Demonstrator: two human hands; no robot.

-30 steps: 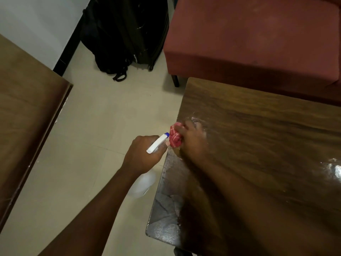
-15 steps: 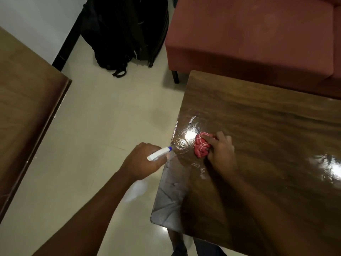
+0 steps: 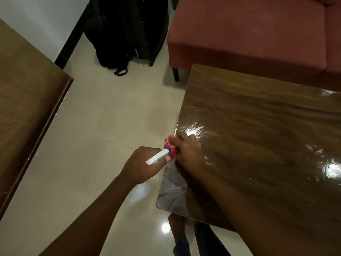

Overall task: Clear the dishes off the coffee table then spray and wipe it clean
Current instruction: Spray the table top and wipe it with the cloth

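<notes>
— Red cloth [image 3: 170,150] is pressed onto the coffee table [image 3: 258,111] at its left edge. How is it handled?
— Soft, light, likely damp. It is bunched under the right hand [image 3: 187,154], fingers curled round it.
— And the spray bottle [image 3: 158,159]?
— Light plastic, maybe slippery. It is gripped near its top by the left hand [image 3: 142,168], just off that edge.
— Where is room found?
— Shiny wood is open toward the right and far edges. At the left edge the cloth can be pushed off.
</notes>
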